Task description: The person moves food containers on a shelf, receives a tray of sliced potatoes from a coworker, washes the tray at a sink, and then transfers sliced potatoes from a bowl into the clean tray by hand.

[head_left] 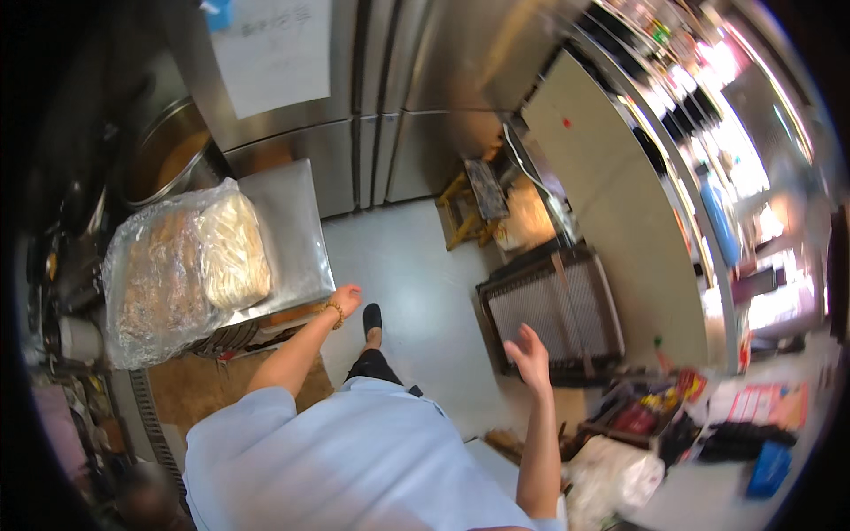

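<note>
My left hand (349, 299), with a beaded bracelet at the wrist, hangs just off the corner of a metal table (297, 221). Its fingers are loosely bent and nothing shows in them. On that table lie clear plastic bags, one with a pale block-shaped food (234, 252) and beside it one with brownish contents (159, 274); what exactly they hold is unclear. My right hand (530, 357) is out to the right, empty, thumb and fingers apart. Below it in the picture's depth stands a dark-framed, ribbed panel-like object (558, 310).
A steel refrigerator (292, 159) with a paper sheet (270, 57) stands ahead. A large metal pot (173, 155) is at the far left. A small wooden stool (474, 202) stands by the wall. A counter with a blue bottle (719, 217), a crate (633, 414) and bags (611, 478) fill the right.
</note>
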`<action>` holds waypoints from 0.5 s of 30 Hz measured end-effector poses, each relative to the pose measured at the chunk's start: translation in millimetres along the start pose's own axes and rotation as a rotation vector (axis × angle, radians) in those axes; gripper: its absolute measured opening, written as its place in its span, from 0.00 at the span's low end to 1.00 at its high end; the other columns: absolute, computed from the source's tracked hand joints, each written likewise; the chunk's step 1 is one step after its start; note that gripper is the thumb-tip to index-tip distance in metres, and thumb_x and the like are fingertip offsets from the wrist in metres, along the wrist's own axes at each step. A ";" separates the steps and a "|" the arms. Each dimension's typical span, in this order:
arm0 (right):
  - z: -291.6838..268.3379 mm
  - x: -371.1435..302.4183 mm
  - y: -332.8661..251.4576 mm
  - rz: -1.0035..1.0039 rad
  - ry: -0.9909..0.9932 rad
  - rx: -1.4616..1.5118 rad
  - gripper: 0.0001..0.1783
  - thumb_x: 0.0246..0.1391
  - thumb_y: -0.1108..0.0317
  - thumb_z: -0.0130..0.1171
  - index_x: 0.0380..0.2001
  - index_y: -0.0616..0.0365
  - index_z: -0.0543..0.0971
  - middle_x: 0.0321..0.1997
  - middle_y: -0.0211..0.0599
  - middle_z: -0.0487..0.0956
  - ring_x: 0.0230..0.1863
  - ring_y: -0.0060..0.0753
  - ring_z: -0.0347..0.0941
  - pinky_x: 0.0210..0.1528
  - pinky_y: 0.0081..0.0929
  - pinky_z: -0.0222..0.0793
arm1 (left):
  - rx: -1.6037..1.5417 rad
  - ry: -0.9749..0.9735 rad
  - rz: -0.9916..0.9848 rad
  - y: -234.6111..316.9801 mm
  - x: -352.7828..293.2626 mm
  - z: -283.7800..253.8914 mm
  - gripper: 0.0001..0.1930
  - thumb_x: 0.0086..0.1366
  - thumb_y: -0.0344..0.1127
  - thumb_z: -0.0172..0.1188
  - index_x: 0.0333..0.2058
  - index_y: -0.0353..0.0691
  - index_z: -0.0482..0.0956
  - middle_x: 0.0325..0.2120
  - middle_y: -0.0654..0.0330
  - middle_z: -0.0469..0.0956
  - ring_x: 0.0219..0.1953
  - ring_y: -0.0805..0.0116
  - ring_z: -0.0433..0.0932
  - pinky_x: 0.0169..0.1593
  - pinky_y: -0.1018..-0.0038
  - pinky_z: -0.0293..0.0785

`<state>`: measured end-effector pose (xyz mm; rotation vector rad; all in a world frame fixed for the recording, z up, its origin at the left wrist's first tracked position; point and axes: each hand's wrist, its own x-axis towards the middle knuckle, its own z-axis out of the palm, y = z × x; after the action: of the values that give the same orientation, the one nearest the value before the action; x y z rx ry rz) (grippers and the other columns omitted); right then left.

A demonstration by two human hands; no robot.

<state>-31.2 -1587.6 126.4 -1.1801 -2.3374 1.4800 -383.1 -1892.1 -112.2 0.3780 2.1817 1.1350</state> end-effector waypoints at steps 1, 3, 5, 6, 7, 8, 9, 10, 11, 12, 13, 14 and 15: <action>8.3 59.0 -45.8 -0.107 -0.029 -0.075 0.35 0.48 0.59 0.66 0.57 0.64 0.67 0.55 0.52 0.72 0.56 0.42 0.70 0.57 0.34 0.65 | -0.017 0.019 -0.021 14.7 19.0 -13.1 0.16 0.54 0.28 0.58 0.44 0.40 0.78 0.31 0.59 0.81 0.33 0.71 0.78 0.38 0.75 0.74; 33.2 155.2 -99.3 -0.262 -0.110 -0.213 0.29 0.48 0.58 0.65 0.50 0.64 0.74 0.47 0.51 0.79 0.49 0.42 0.76 0.52 0.34 0.71 | -0.102 -0.002 -0.081 22.0 19.8 -11.4 0.16 0.55 0.28 0.58 0.45 0.40 0.77 0.32 0.58 0.81 0.33 0.70 0.78 0.38 0.74 0.75; 58.1 260.0 -174.6 -0.380 -0.214 -0.253 0.28 0.49 0.58 0.64 0.50 0.63 0.75 0.45 0.47 0.80 0.48 0.39 0.77 0.50 0.34 0.72 | -0.208 -0.028 -0.090 55.0 17.7 -40.4 0.17 0.54 0.31 0.60 0.45 0.41 0.76 0.34 0.56 0.81 0.36 0.67 0.79 0.41 0.72 0.75; 86.2 304.7 -212.2 -0.405 -0.187 -0.157 0.25 0.49 0.59 0.64 0.47 0.63 0.76 0.42 0.44 0.81 0.43 0.36 0.78 0.46 0.34 0.74 | -0.274 -0.025 -0.075 44.8 18.3 -50.5 0.17 0.56 0.31 0.60 0.46 0.40 0.76 0.35 0.56 0.81 0.36 0.69 0.78 0.40 0.73 0.75; 104.6 353.8 -260.5 -0.435 -0.251 -0.092 0.25 0.49 0.61 0.64 0.47 0.64 0.75 0.38 0.40 0.81 0.36 0.31 0.78 0.36 0.30 0.75 | -0.313 0.021 -0.066 48.3 20.9 -68.2 0.16 0.57 0.30 0.59 0.46 0.39 0.76 0.35 0.57 0.80 0.36 0.70 0.78 0.40 0.74 0.74; 123.9 391.5 -308.3 -0.442 -0.319 0.014 0.26 0.49 0.63 0.65 0.50 0.63 0.73 0.33 0.38 0.81 0.30 0.26 0.76 0.27 0.26 0.73 | -0.355 0.065 -0.061 49.6 17.7 -82.9 0.16 0.58 0.29 0.59 0.46 0.39 0.75 0.36 0.57 0.80 0.37 0.70 0.78 0.40 0.75 0.74; 138.1 438.4 -338.6 -0.441 -0.316 0.082 0.29 0.48 0.67 0.64 0.54 0.63 0.70 0.34 0.38 0.79 0.27 0.25 0.75 0.23 0.25 0.72 | -0.420 0.096 -0.048 49.6 15.8 -93.6 0.16 0.59 0.29 0.58 0.47 0.38 0.75 0.36 0.57 0.80 0.36 0.70 0.78 0.40 0.75 0.74; 152.5 479.1 -374.2 -0.501 -0.249 0.109 0.31 0.46 0.71 0.63 0.55 0.64 0.69 0.41 0.42 0.79 0.28 0.27 0.76 0.24 0.26 0.72 | -0.486 0.136 -0.031 49.3 13.5 -107.6 0.16 0.60 0.29 0.58 0.47 0.38 0.75 0.37 0.57 0.80 0.36 0.70 0.78 0.39 0.76 0.74; 164.8 513.8 -402.1 -0.506 -0.158 0.090 0.35 0.43 0.72 0.64 0.57 0.65 0.67 0.50 0.46 0.76 0.30 0.29 0.77 0.24 0.27 0.73 | -0.555 0.173 -0.019 48.2 6.2 -116.9 0.15 0.61 0.29 0.58 0.48 0.38 0.74 0.37 0.58 0.80 0.36 0.71 0.78 0.39 0.76 0.74; 168.2 552.1 -423.8 -0.459 -0.117 0.024 0.38 0.44 0.76 0.60 0.61 0.64 0.61 0.59 0.48 0.70 0.33 0.30 0.77 0.26 0.25 0.73 | -0.597 0.209 -0.049 52.8 -0.6 -124.3 0.16 0.61 0.29 0.58 0.48 0.38 0.74 0.38 0.58 0.79 0.36 0.71 0.77 0.38 0.77 0.74; 173.2 582.1 -444.4 -0.441 -0.066 0.062 0.42 0.42 0.79 0.59 0.63 0.63 0.57 0.61 0.48 0.67 0.32 0.30 0.77 0.25 0.26 0.73 | -0.636 0.253 -0.078 58.7 -9.2 -135.7 0.16 0.62 0.28 0.57 0.49 0.38 0.73 0.38 0.58 0.79 0.36 0.71 0.77 0.38 0.77 0.74; 182.9 601.1 -459.1 -0.468 -0.010 0.092 0.40 0.42 0.79 0.58 0.62 0.63 0.58 0.57 0.49 0.69 0.31 0.31 0.77 0.25 0.26 0.73 | -0.670 0.304 -0.113 61.1 -20.3 -144.7 0.16 0.62 0.28 0.57 0.49 0.38 0.73 0.39 0.58 0.79 0.36 0.72 0.77 0.37 0.77 0.74; 201.4 608.0 -475.4 -0.454 -0.033 0.185 0.39 0.42 0.78 0.58 0.61 0.63 0.59 0.54 0.48 0.71 0.29 0.30 0.76 0.25 0.26 0.73 | -0.741 0.358 -0.152 58.2 -32.7 -151.9 0.16 0.62 0.28 0.58 0.49 0.39 0.73 0.40 0.58 0.78 0.36 0.72 0.76 0.37 0.77 0.74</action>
<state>-803.2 -1421.9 240.0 -0.5356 -2.2280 1.5073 -460.6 -1970.0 12.1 -0.3307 1.8406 1.9094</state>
